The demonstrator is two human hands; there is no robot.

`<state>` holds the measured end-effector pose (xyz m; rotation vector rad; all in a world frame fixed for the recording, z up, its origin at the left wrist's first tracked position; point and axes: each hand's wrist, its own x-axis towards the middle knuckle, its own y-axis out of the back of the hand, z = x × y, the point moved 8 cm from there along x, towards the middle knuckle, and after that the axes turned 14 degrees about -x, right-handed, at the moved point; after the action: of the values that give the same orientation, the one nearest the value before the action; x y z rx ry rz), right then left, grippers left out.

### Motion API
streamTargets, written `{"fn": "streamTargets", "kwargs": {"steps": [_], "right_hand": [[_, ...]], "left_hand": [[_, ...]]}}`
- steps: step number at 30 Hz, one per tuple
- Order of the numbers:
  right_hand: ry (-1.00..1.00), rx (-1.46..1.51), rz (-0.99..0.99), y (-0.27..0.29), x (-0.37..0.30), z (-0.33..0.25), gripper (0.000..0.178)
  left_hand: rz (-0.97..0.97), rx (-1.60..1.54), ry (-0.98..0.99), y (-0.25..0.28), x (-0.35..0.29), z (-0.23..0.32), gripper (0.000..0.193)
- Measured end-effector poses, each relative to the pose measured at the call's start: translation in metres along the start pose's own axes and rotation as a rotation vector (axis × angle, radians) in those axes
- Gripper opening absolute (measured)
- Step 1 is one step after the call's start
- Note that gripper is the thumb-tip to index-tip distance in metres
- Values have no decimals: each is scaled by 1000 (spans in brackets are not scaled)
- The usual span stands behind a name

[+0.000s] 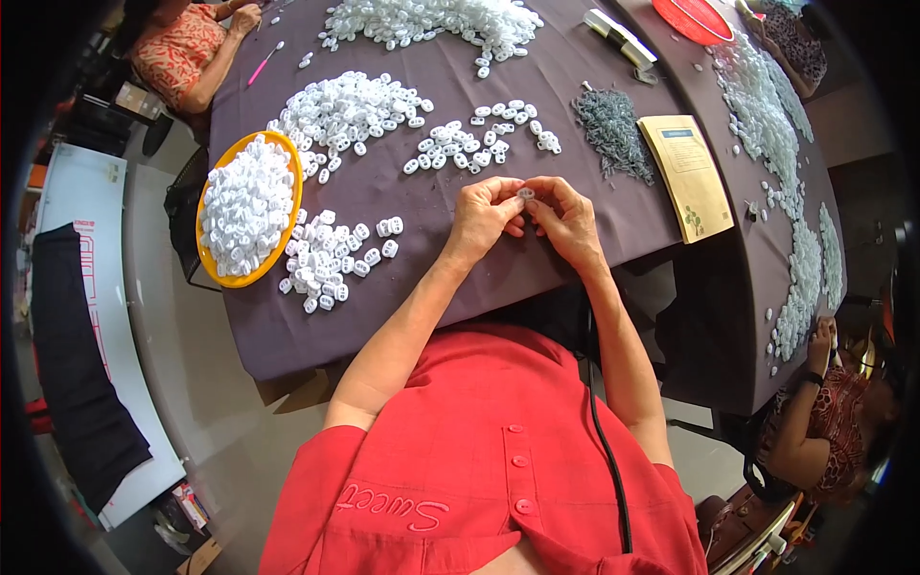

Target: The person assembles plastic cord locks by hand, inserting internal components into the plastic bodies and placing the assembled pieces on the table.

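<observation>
My left hand point(482, 220) and my right hand point(569, 222) meet over the near part of the table. Between their thumbs and fingertips they pinch one small white plastic piece point(525, 194), oval with what look like two holes. Just beyond my hands lies a loose group of similar white pieces point(447, 146). Left of my forearm is another pile of white pieces point(321, 261), beside a yellow-orange basin point(203, 251) heaped with more. Right of my hands sits a pile of thin, small grey pieces point(613, 129), too fine to name.
A dark cloth covers the table point(431, 225). Larger white heaps point(350, 113) lie farther off. A tan paper packet point(685, 177) lies right of the grey pile. A pink-handled tool point(261, 67) rests far left. Other people sit around, one by a second table point(743, 278) with more white pieces.
</observation>
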<state>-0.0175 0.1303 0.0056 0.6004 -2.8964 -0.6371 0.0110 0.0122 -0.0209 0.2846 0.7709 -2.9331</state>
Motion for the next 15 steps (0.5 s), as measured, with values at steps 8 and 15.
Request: {"fn": "streamTargets", "kwargs": {"steps": [8, 15], "right_hand": [[-51, -11, -30, 1, -1, 6, 20], [-22, 85, -27, -1, 1, 4, 21]], "left_hand": [[-2, 21, -34, -3, -2, 3, 19], [-1, 3, -21, -1, -3, 3, 20]]}}
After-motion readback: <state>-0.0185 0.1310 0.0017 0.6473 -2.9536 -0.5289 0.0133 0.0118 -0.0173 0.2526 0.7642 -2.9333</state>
